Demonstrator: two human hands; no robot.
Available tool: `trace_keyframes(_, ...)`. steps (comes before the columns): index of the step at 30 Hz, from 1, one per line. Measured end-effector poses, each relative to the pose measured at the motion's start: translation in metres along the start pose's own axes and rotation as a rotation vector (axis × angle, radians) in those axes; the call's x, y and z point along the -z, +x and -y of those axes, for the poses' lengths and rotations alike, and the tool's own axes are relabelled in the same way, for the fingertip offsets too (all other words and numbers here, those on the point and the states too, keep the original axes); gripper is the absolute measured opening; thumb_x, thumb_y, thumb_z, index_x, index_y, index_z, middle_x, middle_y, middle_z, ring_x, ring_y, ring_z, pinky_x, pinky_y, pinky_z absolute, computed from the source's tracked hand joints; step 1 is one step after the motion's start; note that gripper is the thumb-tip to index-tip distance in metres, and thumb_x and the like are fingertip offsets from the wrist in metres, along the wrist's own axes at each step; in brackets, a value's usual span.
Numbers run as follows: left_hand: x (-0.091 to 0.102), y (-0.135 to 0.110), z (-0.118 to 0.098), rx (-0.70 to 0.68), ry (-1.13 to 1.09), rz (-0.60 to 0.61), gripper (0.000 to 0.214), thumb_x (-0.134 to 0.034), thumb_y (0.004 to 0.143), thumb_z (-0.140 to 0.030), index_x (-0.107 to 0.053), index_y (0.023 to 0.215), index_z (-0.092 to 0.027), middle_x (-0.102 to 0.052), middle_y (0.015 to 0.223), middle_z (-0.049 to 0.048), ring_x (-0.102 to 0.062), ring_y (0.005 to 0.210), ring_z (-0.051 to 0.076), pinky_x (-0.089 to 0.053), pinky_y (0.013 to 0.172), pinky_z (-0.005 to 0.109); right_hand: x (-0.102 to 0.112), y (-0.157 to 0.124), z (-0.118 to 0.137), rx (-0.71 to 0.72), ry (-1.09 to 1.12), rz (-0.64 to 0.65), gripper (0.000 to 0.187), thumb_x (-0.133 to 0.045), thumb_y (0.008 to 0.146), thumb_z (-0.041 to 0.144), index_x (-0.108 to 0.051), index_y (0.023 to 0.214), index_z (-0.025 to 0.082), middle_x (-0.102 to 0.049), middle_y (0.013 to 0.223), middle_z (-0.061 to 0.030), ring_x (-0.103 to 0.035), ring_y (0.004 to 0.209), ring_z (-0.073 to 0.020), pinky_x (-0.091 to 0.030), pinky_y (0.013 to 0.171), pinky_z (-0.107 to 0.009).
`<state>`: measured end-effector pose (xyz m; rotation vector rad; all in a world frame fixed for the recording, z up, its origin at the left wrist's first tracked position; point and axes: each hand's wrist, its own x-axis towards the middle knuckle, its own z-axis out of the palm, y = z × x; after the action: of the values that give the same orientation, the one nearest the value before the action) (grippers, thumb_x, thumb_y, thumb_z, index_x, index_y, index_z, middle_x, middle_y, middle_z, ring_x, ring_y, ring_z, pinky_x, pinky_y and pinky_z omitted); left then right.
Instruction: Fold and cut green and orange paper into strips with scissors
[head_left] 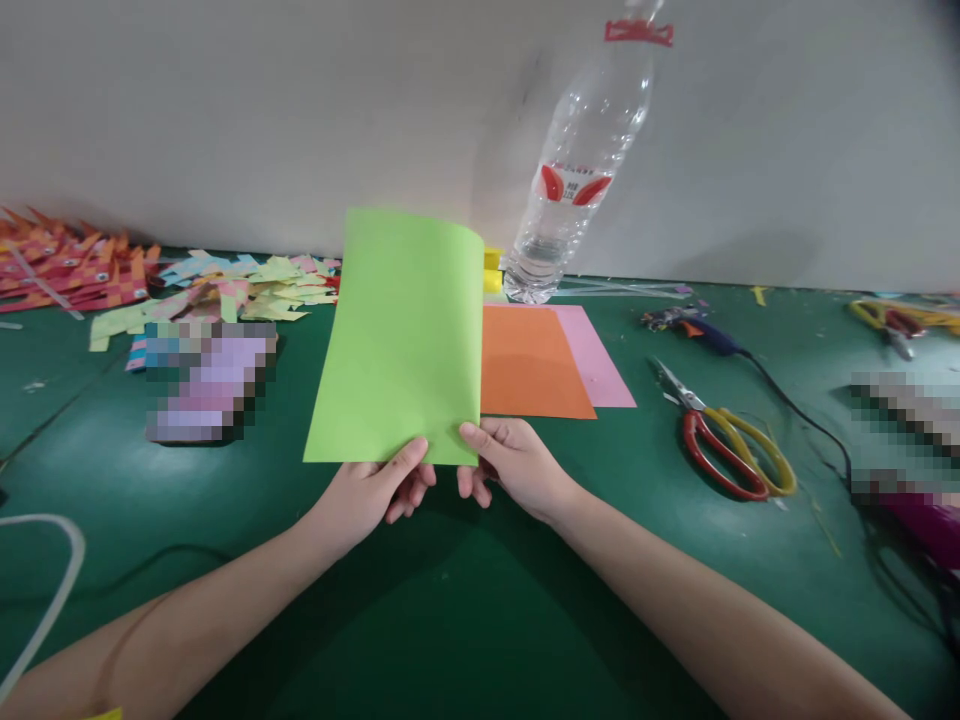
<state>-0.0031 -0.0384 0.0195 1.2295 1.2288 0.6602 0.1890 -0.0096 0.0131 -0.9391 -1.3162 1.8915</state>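
Paper in light green (409, 340) was pinched along its near edge by the left hand (379, 490) and the right hand (521, 460), seemingly uncut; whether it was folded could not be told. Orange sheet (532, 370) and pink sheet (604, 365) lay beyond the right hand, apparently untouched, scissors (707, 411) to its right. Cut strips (270, 288) lay beyond the left. Desk (442, 610) gave room nearer than both hands; a wall (262, 110) bounded it beyond them

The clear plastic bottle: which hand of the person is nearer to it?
Right. The right hand, holding the green sheet, is in front of the bottle, nearly in line with its base. The left hand, on the same sheet, is also in front but farther to the left.
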Motion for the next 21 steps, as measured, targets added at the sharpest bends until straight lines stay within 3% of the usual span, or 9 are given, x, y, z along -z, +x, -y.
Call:
trace_keyframes(4, 0.0005, 0.0010, -0.0001, 0.045, -0.031, -0.019, 0.048, -0.046, 0.088, -0.058, -0.059, 0.068, -0.016, -0.051, 0.049, -0.0043, -0.039, 0.041, 0.007, -0.037, 0.049, 0.021, 0.0001, -0.0005, -0.0017, -0.041, 0.074, 0.002, 0.038, -0.050, 0.089, 0.051, -0.047, 0.072, 0.018, -0.067, 0.051, -0.0020, -0.055, 0.034, -0.0092, -0.040, 0.036, -0.019)
trace_keyframes(12, 0.0010, 0.0010, -0.0013, -0.002, -0.011, 0.012, 0.047, -0.044, 0.089, -0.056, -0.057, 0.067, -0.016, -0.050, 0.050, -0.0032, -0.037, 0.041, 0.007, -0.034, 0.045, 0.022, -0.0035, -0.0044, 0.0055, 0.019, -0.099, 0.092, 0.027, -0.065, 0.081, 0.040, -0.058, 0.081, 0.014, -0.052, 0.044, 0.0090, -0.039, 0.033, -0.0025, -0.029, 0.036, -0.017)
trace_keyframes(21, -0.0001, -0.0011, -0.0043, -0.001, 0.036, -0.038, 0.048, -0.041, 0.090, -0.058, -0.057, 0.070, -0.017, -0.049, 0.051, -0.0041, -0.036, 0.043, 0.008, -0.039, 0.050, 0.023, 0.0027, -0.0022, 0.0026, -0.025, 0.138, 0.182, 0.031, -0.049, 0.091, 0.044, -0.050, 0.078, 0.016, -0.066, 0.056, -0.0011, -0.052, 0.038, -0.0074, -0.036, 0.040, -0.021)
